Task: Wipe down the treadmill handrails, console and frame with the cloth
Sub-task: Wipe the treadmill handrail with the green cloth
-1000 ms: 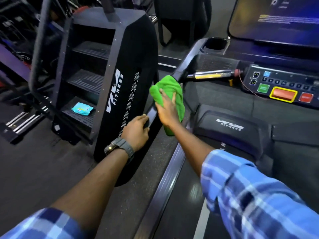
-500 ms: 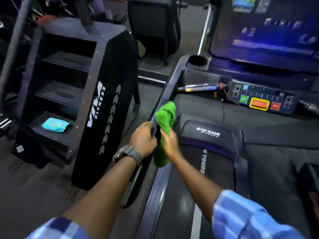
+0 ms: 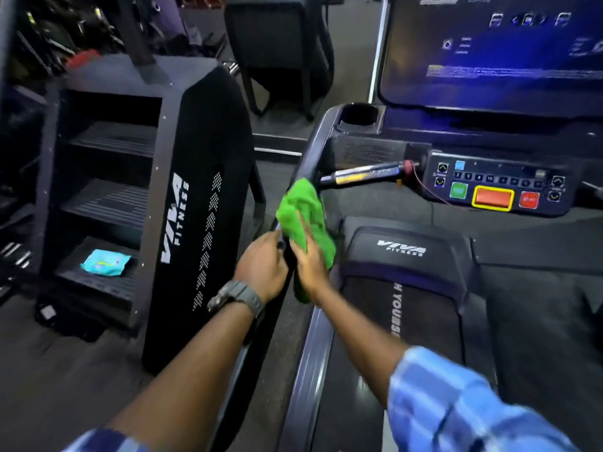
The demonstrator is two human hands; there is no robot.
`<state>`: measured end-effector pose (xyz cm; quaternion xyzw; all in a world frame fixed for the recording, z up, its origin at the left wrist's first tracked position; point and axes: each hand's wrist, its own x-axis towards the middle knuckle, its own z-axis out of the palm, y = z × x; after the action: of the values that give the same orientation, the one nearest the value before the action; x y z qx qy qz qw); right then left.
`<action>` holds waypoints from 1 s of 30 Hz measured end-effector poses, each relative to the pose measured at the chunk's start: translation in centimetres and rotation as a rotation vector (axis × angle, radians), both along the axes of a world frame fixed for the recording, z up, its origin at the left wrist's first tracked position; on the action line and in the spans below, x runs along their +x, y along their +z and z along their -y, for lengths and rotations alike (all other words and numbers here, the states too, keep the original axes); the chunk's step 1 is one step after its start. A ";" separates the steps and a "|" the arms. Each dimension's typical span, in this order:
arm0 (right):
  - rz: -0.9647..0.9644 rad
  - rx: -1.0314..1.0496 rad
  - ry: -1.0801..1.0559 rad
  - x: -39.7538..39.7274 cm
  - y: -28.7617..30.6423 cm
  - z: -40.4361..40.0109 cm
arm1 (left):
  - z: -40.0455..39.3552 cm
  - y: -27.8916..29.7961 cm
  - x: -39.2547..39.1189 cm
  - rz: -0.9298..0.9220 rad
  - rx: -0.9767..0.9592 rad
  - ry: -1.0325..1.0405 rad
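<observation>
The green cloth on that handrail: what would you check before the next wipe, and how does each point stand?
1. Green cloth lies against the left handrail: ok.
2. Right hand presses the cloth: ok.
3. Left hand grips the rail below the cloth, steadying it: ok.
4. Rail above the cloth, up to the cup holder, is unobstructed: ok.
5. Red cord near the console buttons is apart from the cloth: ok.
6. Cloth is clean enough: cannot tell.
</observation>
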<state>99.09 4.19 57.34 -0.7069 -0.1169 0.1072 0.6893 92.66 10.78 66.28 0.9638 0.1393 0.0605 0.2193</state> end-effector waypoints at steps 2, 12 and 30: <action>0.085 -0.008 -0.030 0.4 -0.7 0.7 | 0.2 0.2 0.0 0.015 0.089 0.007; 0.677 -0.522 0.454 7.6 4.4 -0.4 | 0.3 -0.7 -0.1 0.040 0.246 -0.003; -0.270 0.248 -0.072 7.1 1.1 -0.2 | -1.0 -0.3 -0.3 -0.047 0.228 -0.080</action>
<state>106.15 4.41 58.45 -0.5995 -0.0103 0.1614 0.7839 92.35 11.80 66.01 0.9884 0.0981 0.0445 0.1071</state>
